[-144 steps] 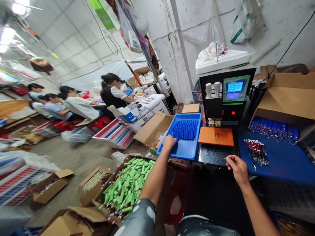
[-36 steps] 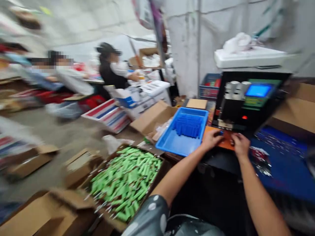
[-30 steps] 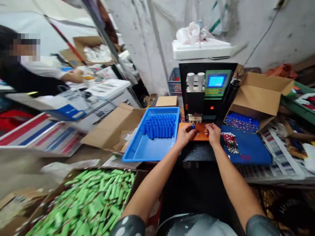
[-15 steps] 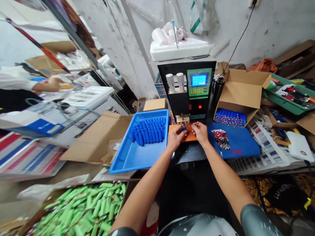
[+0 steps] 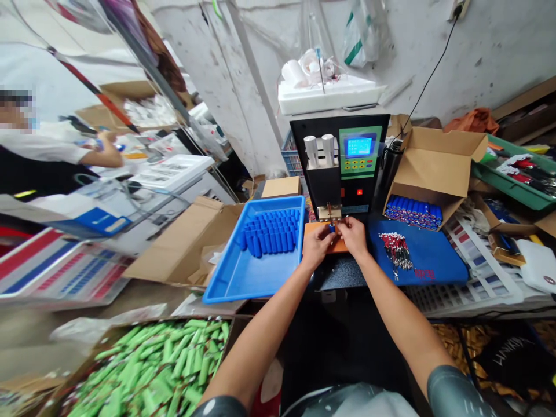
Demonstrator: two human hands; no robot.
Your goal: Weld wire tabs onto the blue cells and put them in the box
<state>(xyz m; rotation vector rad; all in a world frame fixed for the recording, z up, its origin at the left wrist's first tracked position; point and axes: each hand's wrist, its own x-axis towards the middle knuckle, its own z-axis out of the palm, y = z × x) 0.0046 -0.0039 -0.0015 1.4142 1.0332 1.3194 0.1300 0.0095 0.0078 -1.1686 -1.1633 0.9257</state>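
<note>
My left hand [image 5: 316,245] has its fingers closed on a small blue cell [image 5: 332,228], which stands upright under the copper-coloured tips of a black machine [image 5: 320,188]. At the cell's right side is my right hand [image 5: 353,235], its thumb and fingers pinched together; what they hold is too small to make out. Both hands rest over an orange block [image 5: 310,230]. A blue tray [image 5: 256,284] with rows of blue cells lies to the left. Red and black wire leads [image 5: 397,250] lie on a blue mat [image 5: 447,258] to the right.
A cardboard box [image 5: 434,159] of blue cells stands at the back right, beside a green bin [image 5: 512,188]. Green wrapped cells [image 5: 160,370] fill a box at the lower left. A co-worker's arm [image 5: 102,157] shows at the far left.
The whole view has shifted, so the scene sits further right. My right hand has moved in closer to the blue cell and my left hand.
</note>
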